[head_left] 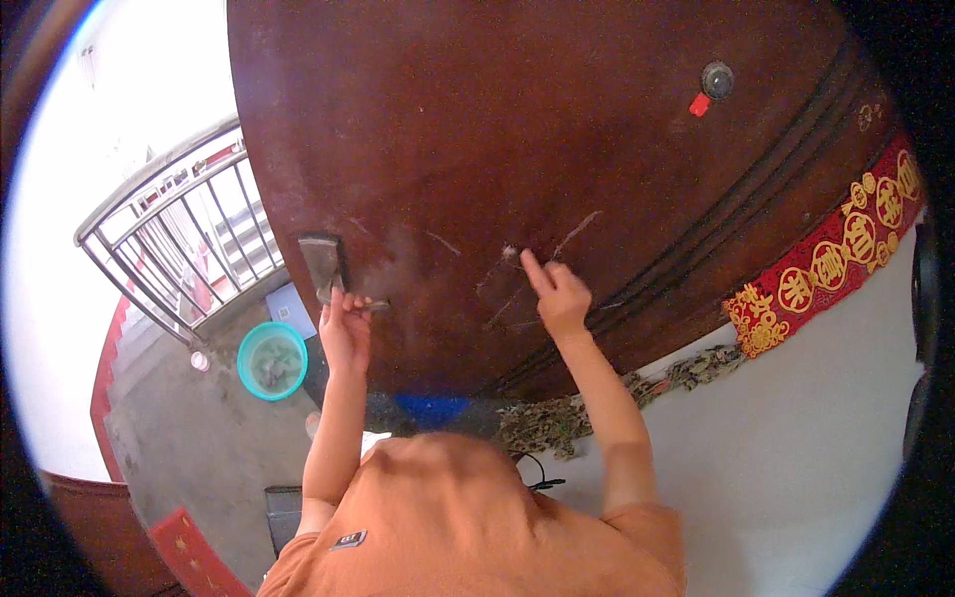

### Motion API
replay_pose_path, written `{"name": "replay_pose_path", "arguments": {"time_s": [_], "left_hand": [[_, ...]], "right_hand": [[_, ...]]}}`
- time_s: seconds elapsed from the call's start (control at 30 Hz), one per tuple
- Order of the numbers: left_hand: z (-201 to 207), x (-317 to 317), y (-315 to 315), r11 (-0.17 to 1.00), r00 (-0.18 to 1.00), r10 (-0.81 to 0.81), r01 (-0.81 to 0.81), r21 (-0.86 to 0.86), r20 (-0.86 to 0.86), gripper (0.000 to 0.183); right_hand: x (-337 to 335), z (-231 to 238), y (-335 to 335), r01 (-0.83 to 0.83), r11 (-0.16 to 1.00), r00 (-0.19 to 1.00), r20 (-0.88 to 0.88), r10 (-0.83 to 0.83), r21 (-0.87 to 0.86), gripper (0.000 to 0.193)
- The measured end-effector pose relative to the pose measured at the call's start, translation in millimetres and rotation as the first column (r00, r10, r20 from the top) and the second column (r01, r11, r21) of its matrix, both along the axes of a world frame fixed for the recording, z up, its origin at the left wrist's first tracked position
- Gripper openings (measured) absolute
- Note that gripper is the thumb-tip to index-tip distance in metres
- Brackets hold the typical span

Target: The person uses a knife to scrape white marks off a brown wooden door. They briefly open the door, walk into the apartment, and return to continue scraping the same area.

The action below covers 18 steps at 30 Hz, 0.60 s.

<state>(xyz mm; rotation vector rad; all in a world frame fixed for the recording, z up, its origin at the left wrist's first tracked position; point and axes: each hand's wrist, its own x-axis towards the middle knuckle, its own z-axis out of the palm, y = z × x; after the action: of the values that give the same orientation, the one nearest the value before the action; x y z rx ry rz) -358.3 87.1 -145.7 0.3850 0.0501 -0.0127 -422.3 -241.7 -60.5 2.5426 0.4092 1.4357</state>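
Pale scratches (579, 234) and a whitish spot (509, 252) show on the brown door (477, 129) facing you, so nothing looks finished. Your right hand (564, 298) is part open, index out beside the spot, nothing visibly held; left hand (345, 323) curls around the door handle (378, 306).

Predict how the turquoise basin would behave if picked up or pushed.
The turquoise basin likely feels heavy, since it appears to hold cloudy water, which might slosh if tilted. Its wide, round form probably resists tipping.
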Motion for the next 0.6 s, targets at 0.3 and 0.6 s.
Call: {"name": "replay_pose_path", "arguments": {"time_s": [0.3,0.6], "left_hand": [[-0.7,1.1,-1.3,0.999,1.0,-0.001,0.003,-0.035,0.03,0.013],[-5.9,5.3,-1.5,1.0,1.0,0.003,-0.003,-0.025,0.004,0.012]], "right_hand": [[5.5,-1.7,-4.4,0.026,0.998,0.997,0.075,-0.031,0.057,0.056],[-7.8,-31.8,5.9,0.036,0.999,0.998,-0.058,-0.037,-0.023,0.056]]}}
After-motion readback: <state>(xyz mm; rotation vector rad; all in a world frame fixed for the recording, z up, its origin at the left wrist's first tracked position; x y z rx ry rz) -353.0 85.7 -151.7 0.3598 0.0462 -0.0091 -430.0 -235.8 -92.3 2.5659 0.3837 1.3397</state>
